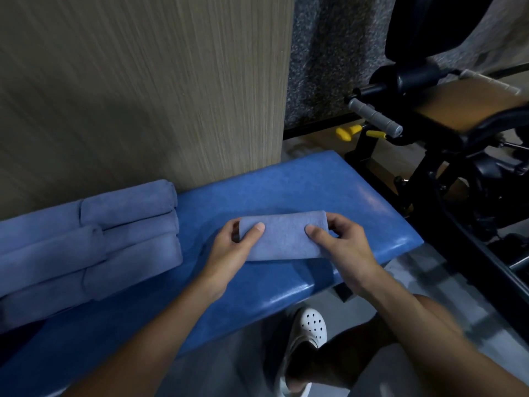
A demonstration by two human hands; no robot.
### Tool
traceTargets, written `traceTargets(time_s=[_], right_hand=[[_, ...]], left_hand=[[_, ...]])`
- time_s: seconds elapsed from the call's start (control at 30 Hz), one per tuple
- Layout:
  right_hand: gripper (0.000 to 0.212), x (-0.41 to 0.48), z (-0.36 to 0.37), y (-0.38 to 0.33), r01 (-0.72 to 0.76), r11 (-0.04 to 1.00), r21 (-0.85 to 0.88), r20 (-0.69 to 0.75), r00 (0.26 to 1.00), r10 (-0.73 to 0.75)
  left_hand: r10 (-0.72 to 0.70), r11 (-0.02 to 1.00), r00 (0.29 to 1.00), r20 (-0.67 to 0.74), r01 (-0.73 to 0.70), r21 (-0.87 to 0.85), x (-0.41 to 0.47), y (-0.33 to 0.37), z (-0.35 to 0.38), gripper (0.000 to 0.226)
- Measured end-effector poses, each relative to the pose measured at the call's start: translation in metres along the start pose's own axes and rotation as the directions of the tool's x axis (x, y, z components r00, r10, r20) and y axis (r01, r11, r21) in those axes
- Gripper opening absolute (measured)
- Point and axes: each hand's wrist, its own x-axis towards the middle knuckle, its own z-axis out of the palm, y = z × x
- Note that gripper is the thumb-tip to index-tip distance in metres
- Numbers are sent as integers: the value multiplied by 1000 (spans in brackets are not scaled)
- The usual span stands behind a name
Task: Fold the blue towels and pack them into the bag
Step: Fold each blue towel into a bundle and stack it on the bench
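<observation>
A folded blue towel lies on the blue padded bench, near its right end. My left hand grips the towel's left end, thumb on top and fingers tucked behind. My right hand grips the right end the same way. To the left, several rolled blue towels are stacked in rows on the bench. No bag is in view.
A wood-grain panel rises right behind the bench. Black gym equipment with a grey handle and yellow knobs stands to the right. Below the bench edge are my leg and a white perforated clog on the floor.
</observation>
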Motion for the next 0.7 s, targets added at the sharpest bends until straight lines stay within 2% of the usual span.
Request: traceTargets(time_s=[0.13,0.23,0.3,0.37,0.43,0.5,0.6,0.7], right_hand=[[22,-2,24,-17,-14,986,167,92,996,-1],[26,-5,49,-33,-26,975,220,153,988,-8],[41,-7,72,-42,-36,968,250,200,980,-15],[54,-6,89,-48,-124,940,319,253,966,42],[50,-7,111,-55,-252,907,336,364,923,122],[47,-6,130,-61,-340,907,249,454,868,201],[46,-3,160,-66,-374,923,93,466,835,292],[47,3,190,-66,-359,931,70,409,861,301]], left_hand=[[-101,915,969,224,179,-361,-16,22,-28,46],[-64,873,977,202,152,-463,-25,31,-55,49],[-25,889,992,121,78,-451,-31,34,-78,51],[-2,910,998,61,27,-413,-36,38,-95,50],[1,927,1000,-2,-2,-376,-44,41,-116,44],[-18,934,996,-85,-14,-358,-50,42,-135,37],[-22,955,967,-255,-55,-291,-55,41,-158,32],[71,989,902,-426,-118,-85,-52,40,-179,30]])
